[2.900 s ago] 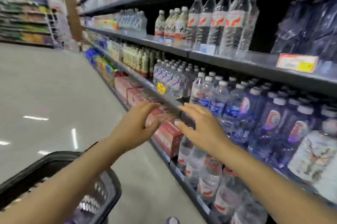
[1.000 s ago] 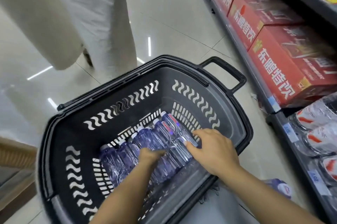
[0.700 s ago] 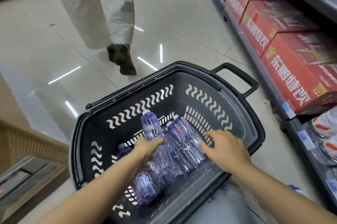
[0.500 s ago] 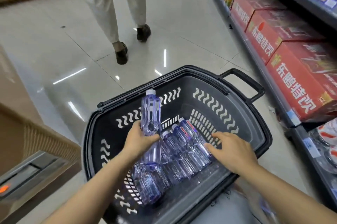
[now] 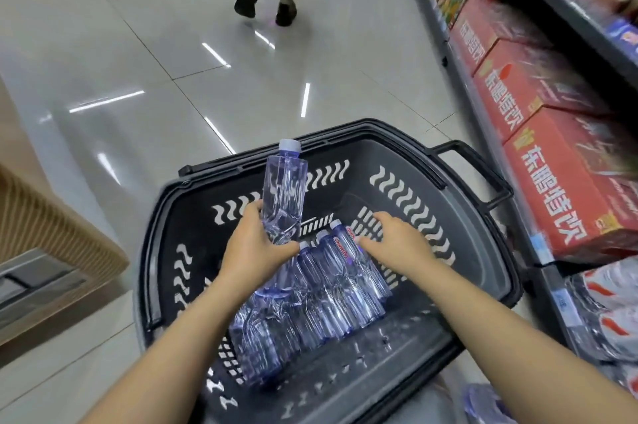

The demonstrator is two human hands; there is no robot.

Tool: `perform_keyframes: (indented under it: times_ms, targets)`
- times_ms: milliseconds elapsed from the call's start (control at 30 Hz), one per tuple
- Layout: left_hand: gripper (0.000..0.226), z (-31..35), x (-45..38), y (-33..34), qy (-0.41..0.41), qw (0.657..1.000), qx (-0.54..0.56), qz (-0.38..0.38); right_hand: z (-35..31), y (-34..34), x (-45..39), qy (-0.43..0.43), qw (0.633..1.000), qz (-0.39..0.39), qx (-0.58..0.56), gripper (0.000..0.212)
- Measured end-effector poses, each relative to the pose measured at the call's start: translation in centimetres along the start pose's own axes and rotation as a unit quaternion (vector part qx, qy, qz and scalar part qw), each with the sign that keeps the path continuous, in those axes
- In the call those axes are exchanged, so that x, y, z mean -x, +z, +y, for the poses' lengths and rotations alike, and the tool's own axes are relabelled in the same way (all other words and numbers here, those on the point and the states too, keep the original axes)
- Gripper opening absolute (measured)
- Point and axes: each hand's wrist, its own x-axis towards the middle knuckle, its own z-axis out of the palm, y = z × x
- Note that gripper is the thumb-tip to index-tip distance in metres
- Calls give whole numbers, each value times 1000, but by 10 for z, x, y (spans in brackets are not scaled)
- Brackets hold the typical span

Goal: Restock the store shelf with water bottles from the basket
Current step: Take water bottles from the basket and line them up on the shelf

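— Black plastic, that big basket (image 5: 459, 223), and look what changed! A moment ago all the bottles lay flat in it. Now one is up.

— Which one?

— The clear bluish bottle (image 5: 284, 192) in the left hand (image 5: 253, 251). It stands almost straight, cap on top, raised over the far rim of the basket. The fingers are wrapped tight round its lower part.

— So the filling of the shelf has started again?

— I think so. One bottle is out of the pile, so it can go to the shelf (image 5: 538, 251) along the right side next.

— And the other hand?

— The right hand (image 5: 397, 244) is lower, inside the basket, toward its far right corner. Its fingers are spread and lie on the row of bottles (image 5: 338, 289) that rest on the basket floor. It looks like it is touching the end one, near the cap. It has not closed round it yet.

— Are the hands close?

— Near, but apart. The row lies just under and between them.
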Motion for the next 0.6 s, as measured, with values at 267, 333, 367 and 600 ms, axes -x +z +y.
perform_keyframes:
  times_ms: [267, 333, 367, 600]
  targets:
    - [75, -7, -6, -3, 0, 999, 18, 28, -13, 80, -71, 82, 986, -146, 22, 71]
    - [75, -7, -6, -3, 8, 999, 13, 33, -5, 98, -74, 95, 977, -188, 29, 71]
    - [75, -7, -6, -3, 10, 999, 10, 34, -1, 106, -75, 105, 972, -209, 33, 72]
    - [69, -8, -8, -4, 4, 999, 22, 33, 11, 137, -80, 133, 961, -240, 16, 73]
